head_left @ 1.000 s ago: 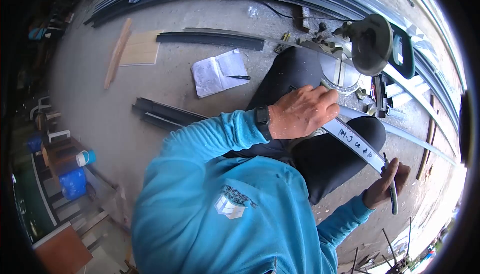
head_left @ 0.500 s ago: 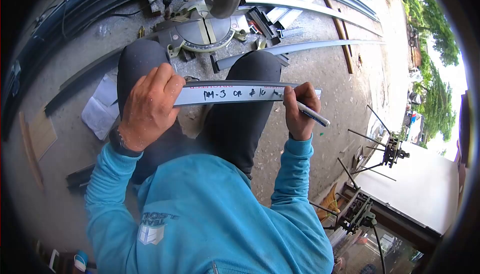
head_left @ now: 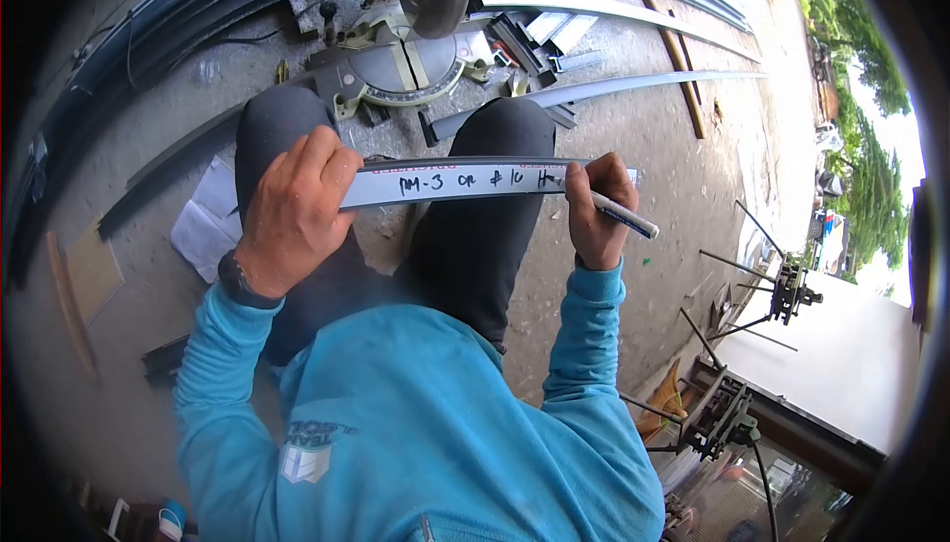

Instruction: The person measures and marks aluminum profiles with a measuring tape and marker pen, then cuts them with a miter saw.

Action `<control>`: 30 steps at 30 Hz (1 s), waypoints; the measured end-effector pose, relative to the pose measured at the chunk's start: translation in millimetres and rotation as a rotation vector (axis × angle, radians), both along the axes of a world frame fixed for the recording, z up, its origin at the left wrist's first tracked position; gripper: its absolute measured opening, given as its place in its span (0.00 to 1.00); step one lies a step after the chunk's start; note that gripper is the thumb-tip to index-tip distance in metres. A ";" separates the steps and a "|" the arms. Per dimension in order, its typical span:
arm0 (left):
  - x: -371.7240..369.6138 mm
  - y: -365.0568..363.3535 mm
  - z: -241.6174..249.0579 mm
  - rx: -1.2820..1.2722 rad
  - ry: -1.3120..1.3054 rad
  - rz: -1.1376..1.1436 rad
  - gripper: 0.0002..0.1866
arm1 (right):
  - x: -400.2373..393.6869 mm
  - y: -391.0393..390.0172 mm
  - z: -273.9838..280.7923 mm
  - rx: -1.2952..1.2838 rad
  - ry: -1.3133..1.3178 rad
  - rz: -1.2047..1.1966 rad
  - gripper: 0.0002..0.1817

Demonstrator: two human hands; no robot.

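Observation:
A short grey metal strip lies across my knees, with black handwriting along its face. My left hand grips its left end, fingers curled over the top edge. A marker pen is held in my right hand, its tip touching the strip near the right end, just after the last written mark. I wear a blue long-sleeved top and a dark watch on the left wrist.
A mitre saw stands on the concrete floor just beyond my knees. Long metal profiles lie to its right and curve along the far left. An open notebook lies on the floor at left. Tripod stands stand at right.
One second ago my right hand held the pen away from the strip. The pen now rests on the strip and a new mark has appeared after the earlier writing. The view has swung round.

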State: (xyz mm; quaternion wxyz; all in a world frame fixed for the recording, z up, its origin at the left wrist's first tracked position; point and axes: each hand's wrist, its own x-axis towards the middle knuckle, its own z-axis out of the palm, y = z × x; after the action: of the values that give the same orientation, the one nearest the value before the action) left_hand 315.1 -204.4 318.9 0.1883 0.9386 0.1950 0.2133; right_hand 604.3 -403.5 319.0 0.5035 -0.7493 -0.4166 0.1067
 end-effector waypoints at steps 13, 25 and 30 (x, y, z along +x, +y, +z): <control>25.0 74.5 17.8 0.075 0.151 -0.265 0.35 | 23.3 -11.7 0.4 0.502 0.154 -0.237 0.13; 9.6 77.5 15.9 -0.011 0.342 -0.349 0.36 | 10.0 -38.2 11.1 0.633 0.237 -0.134 0.20; 5.4 68.8 35.9 0.044 0.199 -0.262 0.34 | -1.0 -32.2 17.5 0.564 0.328 -0.081 0.20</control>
State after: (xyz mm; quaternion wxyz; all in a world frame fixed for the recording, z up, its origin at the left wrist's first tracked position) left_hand 320.5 -135.6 354.8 0.1736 0.9765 0.0836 0.0971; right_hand 603.3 -435.7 336.6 0.7554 -0.5692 -0.3129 0.0864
